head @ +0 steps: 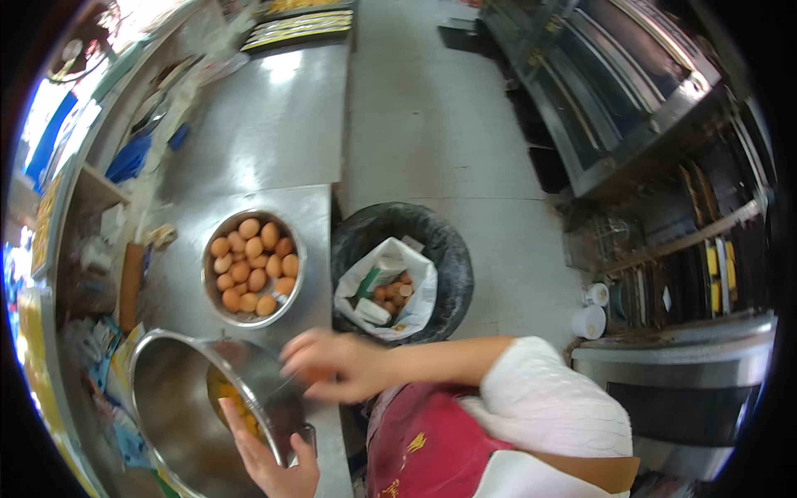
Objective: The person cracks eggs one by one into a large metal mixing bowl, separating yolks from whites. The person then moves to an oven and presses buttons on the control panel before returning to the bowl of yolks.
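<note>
A large stainless steel mixing bowl [187,423] stands on the steel worktable, with yellow egg yolks [240,404] down inside it. My left hand [277,464] is at its near rim, thumb and fingers spread, the rim passing between them; whether it touches cannot be told. Blurred by motion, my right hand [348,367] hovers by the bowl's right side. Its fingers curl round a brown-orange egg [319,375], mostly hidden, so I cannot tell whether the shell is whole. Beyond is a smaller steel bowl [301,283] of whole brown eggs [255,248].
Beside the table edge stands a black bin [457,280], its white liner bag [426,261] holding eggshells [392,295] and packaging. A wooden rolling pin [129,286] lies at the left by cluttered shelves. Filled trays [299,28] sit at the far end. Ovens [598,93] line the right.
</note>
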A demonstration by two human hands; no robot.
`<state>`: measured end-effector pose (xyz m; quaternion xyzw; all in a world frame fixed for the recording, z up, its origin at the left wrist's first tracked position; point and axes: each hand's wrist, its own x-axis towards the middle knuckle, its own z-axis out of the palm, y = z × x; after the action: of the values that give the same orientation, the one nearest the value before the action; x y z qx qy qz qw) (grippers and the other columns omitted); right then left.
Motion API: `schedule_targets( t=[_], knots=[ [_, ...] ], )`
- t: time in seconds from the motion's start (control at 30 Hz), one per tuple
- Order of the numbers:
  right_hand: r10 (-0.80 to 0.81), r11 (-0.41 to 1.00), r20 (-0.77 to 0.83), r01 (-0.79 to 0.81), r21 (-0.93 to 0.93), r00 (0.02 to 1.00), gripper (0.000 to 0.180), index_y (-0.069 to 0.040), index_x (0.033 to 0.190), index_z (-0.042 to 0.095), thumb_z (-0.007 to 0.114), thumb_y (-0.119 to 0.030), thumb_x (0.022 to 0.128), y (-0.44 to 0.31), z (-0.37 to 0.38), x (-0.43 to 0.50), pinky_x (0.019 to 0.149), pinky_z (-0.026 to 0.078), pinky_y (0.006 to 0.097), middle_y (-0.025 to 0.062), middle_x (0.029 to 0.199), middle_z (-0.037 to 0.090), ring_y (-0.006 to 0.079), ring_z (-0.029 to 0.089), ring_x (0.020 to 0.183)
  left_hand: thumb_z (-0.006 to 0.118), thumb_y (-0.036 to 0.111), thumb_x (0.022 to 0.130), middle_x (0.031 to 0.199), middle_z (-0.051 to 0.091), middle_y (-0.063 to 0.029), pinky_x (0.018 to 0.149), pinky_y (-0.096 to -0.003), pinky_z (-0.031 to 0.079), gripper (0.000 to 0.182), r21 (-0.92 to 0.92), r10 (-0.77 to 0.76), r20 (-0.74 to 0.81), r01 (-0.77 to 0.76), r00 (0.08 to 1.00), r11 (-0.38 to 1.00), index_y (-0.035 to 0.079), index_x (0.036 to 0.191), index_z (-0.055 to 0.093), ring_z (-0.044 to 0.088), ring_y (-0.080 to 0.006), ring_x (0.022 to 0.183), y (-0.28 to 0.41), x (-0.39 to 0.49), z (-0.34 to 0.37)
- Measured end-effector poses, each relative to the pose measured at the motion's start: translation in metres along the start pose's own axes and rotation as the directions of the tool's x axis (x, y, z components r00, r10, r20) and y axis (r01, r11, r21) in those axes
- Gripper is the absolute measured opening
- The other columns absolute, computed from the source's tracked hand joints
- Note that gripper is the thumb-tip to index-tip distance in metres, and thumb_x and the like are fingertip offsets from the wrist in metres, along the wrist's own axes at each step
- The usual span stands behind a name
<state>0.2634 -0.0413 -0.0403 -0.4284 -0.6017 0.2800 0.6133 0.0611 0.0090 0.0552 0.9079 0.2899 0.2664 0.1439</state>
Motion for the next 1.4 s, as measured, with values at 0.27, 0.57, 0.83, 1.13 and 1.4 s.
schedule_targets(
  t=[0.27, 0.57, 0.83, 1.13, 1.4],
  knots=[
    [0.310, 0.759, -0.189, -0.362, -0.541, 0.932, 0.042, -0.003, 0.117, 0.059, 0.073, -0.011, 0.078, 0.084, -0.070, -0.037, 0.089, 0.049, 0.0404, 0.0164, 0.112, 0.060, 0.0354, 0.059, 0.104, 0.057, 0.006, 0.080, 0.151, 0.033, -0.0251, 0.109, -0.0499, 0.036, 0.076, 0.044, -0.374, -0.346, 0.413, 0.860, 0.909, -0.003, 0.149, 0.027, 0.042, -0.0413, 0.134, -0.044, -0.066, -0.007],
    [0.185, 0.643, 0.303, 0.118, -0.757, 0.935, 0.041, -0.006, 0.115, 0.056, 0.063, 0.000, 0.075, 0.262, 0.062, 0.138, 0.087, 0.049, 0.0405, 0.0118, 0.116, 0.055, 0.0338, 0.051, 0.112, 0.054, -0.001, 0.083, 0.144, 0.044, -0.0195, 0.104, -0.0415, 0.041, 0.061, 0.034, -0.380, -0.490, 0.452, 0.785, 0.891, -0.006, 0.142, 0.041, 0.054, -0.0322, 0.122, -0.050, -0.075, 0.004],
    [0.254, 0.850, 0.011, -0.218, -0.480, 0.967, 0.038, 0.001, 0.102, 0.054, 0.071, -0.020, 0.077, 0.244, 0.045, 0.137, 0.085, 0.046, 0.0434, 0.0200, 0.097, 0.059, 0.0353, 0.057, 0.096, 0.057, 0.004, 0.085, 0.136, 0.047, -0.0232, 0.093, -0.0407, 0.049, 0.052, -0.021, -0.442, -0.480, 0.494, 0.758, 0.869, -0.009, 0.134, 0.048, 0.059, -0.0310, 0.107, -0.051, -0.081, 0.003],
    [0.813, 0.580, -0.360, -0.688, 0.435, 0.458, 0.041, -0.010, 0.129, 0.045, 0.061, -0.026, 0.095, 0.189, -0.007, -0.092, 0.068, 0.047, 0.0257, 0.0074, 0.107, 0.057, 0.0158, 0.056, 0.084, 0.056, -0.001, 0.081, 0.131, 0.052, -0.0219, 0.082, -0.0360, 0.050, 0.050, -0.061, -0.427, -0.458, 0.452, 0.780, 0.890, -0.008, 0.130, 0.052, 0.061, -0.0268, 0.099, -0.048, -0.081, 0.002],
    [0.456, 0.697, -0.312, -0.552, -0.458, 0.834, 0.047, -0.012, 0.132, 0.049, 0.065, -0.016, 0.089, 0.210, 0.027, -0.086, 0.093, 0.046, 0.0432, 0.0225, 0.124, 0.048, 0.0434, 0.052, 0.111, 0.057, -0.002, 0.081, 0.128, 0.054, -0.0203, 0.081, -0.0331, 0.050, 0.043, -0.142, -0.458, -0.417, 0.441, 0.785, 0.886, -0.008, 0.124, 0.057, 0.061, -0.0232, 0.096, -0.049, -0.079, 0.002]
  ],
)
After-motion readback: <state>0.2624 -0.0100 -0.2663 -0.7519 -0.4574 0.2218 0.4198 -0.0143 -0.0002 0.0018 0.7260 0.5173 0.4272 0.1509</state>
